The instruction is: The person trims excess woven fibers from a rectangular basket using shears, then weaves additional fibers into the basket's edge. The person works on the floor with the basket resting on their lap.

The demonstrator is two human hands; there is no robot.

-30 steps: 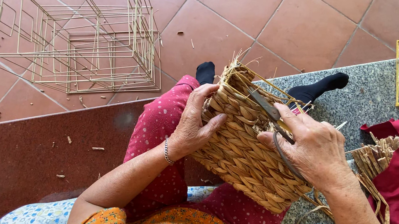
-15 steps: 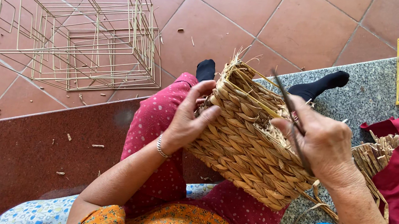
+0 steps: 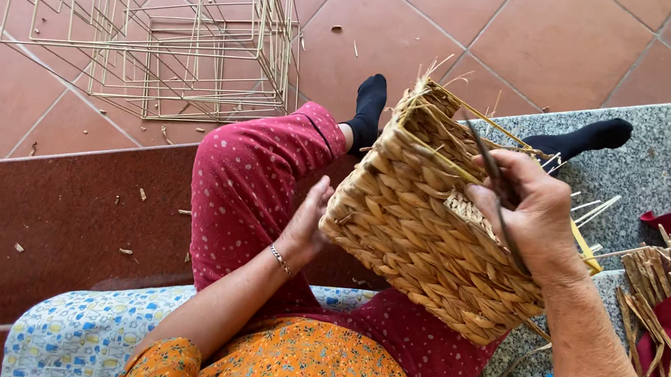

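**2 hands on a half-woven basket**

2 bare hands steady a rectangular basket of tan woven straw over a yellow wire frame (image 3: pixel 434 227), tilted on the person's lap above the dark pink dotted trouser leg (image 3: pixel 255 178). The left hand (image 3: pixel 306 226) presses flat against the basket's near left corner, fingers spread and partly tucked under it. The right hand (image 3: pixel 527 209) rests on the basket's upper right rim, fingers curled narrowly around a thin dark metal tool (image 3: pixel 495 192) that points into the opening.

The basket looks light and fairly stiff, since the wire frame carries the shape, but the straw is rough and loose ends at the rim could fray or snap. The firm corners and the wire rim look the safest places to grip.

The basket's inside, its underside and the tool's tip are hidden. Beyond the basket, stacked bare wire frames (image 3: pixel 157 35) stand on the red tiled floor (image 3: pixel 461 24); right of it, loose straw strips (image 3: pixel 659 292) are partly cut off.
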